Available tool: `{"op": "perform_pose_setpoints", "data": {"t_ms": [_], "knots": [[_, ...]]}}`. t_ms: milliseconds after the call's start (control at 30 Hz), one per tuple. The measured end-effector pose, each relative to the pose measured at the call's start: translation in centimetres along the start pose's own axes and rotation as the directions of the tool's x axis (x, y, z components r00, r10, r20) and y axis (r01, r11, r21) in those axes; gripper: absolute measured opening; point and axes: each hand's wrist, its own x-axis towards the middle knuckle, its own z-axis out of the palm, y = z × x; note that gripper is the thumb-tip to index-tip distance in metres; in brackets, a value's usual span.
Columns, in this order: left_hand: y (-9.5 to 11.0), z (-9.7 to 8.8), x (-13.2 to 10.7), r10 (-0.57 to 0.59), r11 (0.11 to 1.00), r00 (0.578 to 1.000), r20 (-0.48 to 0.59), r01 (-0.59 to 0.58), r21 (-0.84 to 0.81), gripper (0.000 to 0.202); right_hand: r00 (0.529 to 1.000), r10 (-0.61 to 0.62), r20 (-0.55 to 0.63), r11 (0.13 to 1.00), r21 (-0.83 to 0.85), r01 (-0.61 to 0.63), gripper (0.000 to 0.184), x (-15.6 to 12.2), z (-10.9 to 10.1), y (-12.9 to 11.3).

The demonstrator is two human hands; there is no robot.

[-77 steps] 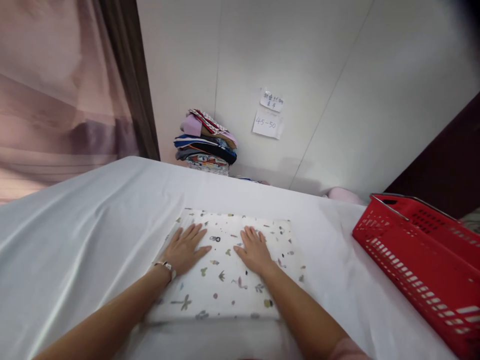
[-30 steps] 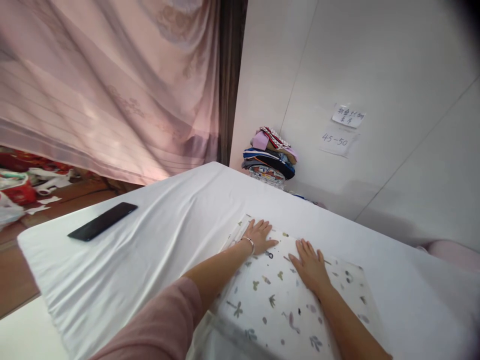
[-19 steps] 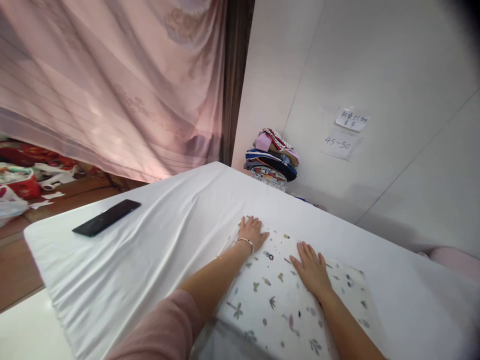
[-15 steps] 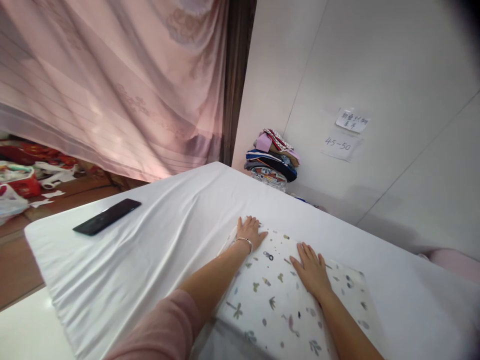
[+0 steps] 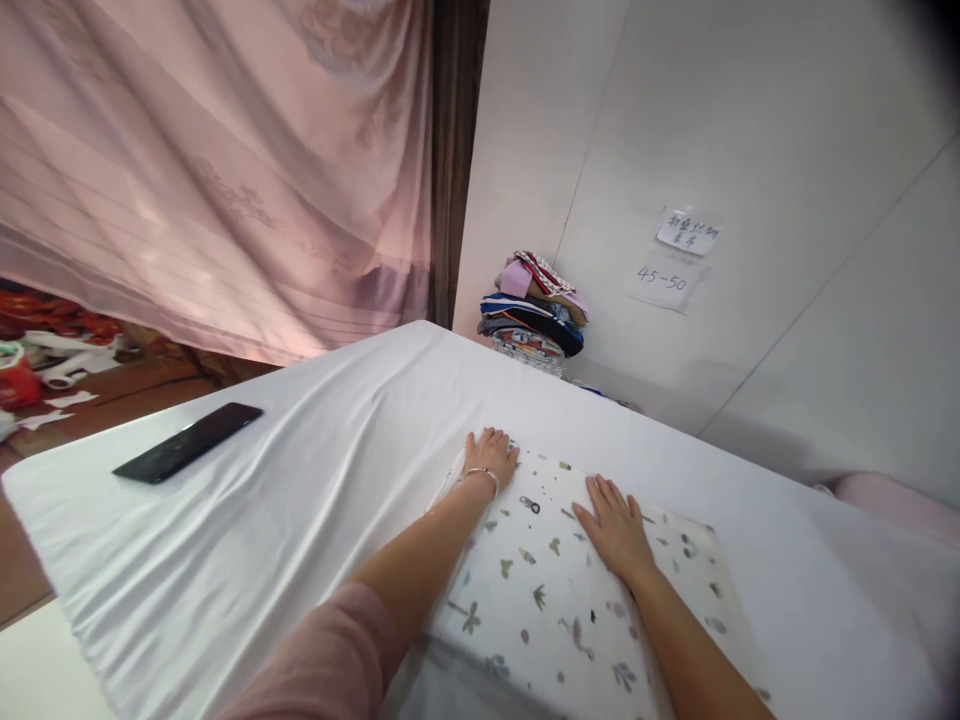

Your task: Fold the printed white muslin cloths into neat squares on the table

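Observation:
A folded white cloth with small printed figures (image 5: 555, 590) lies flat on the white-covered table (image 5: 315, 470). My left hand (image 5: 489, 452), with a bracelet at the wrist, rests at the cloth's far left corner, its fingers curled over the edge. My right hand (image 5: 613, 528) lies flat on the middle of the cloth, fingers stretched out. Nothing is lifted off the table.
A black phone (image 5: 187, 456) lies near the table's left edge. A stack of folded clothes (image 5: 534, 310) sits in the corner by the wall, under two paper notes (image 5: 675, 258). A pink curtain (image 5: 210, 170) hangs at left, with cluttered floor beneath.
My left hand has slid from the cloth's middle out to its far left corner and its fingers have curled. The view has turned left; the red basket has left the picture.

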Motion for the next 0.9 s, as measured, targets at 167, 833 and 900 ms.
{"op": "perform_pose_setpoints", "data": {"t_ms": [167,833,900], "knots": [[0.1,-0.2,0.0,0.000,1.000,1.000,-0.015,0.000,0.008,0.037,1.000,0.007,0.013,1.000,0.000,-0.007,0.065,0.0,-0.2,-0.1],[-1.5,-2.1,0.3,-0.095,0.995,0.995,0.025,0.096,-0.026,0.034,0.999,0.012,0.031,1.000,0.015,-0.013,0.065,-0.2,-0.9,-0.4],[-1.5,-2.1,0.3,-0.094,0.995,0.995,0.024,0.095,-0.032,0.034,0.999,0.013,0.033,1.000,0.018,-0.013,0.065,-0.3,-1.0,-0.5]]}}
